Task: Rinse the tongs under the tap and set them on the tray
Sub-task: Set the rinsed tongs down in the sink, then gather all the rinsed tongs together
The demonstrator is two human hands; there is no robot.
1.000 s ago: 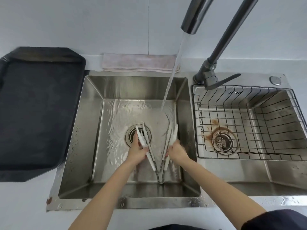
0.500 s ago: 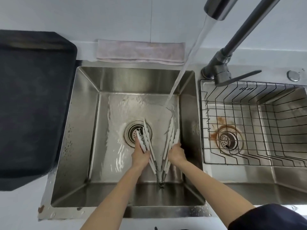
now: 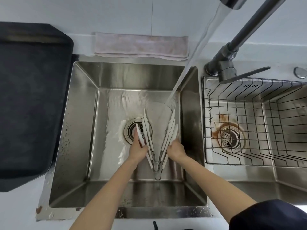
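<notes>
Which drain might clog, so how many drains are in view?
2: one drain in the left basin, partly behind the left hand; one rusty drain under the wire basket.

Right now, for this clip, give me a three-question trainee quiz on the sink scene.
1. True or false: the tongs already lie on the dark tray.
2. Where does the tap stream land? A) on the right-hand tong tips B) in the wire basket C) on the folded cloth
3. Fill in: the left hand and right hand hold the tongs spread in a ___ shape.

Key: 1 false; 2 A; 3 V.
</notes>
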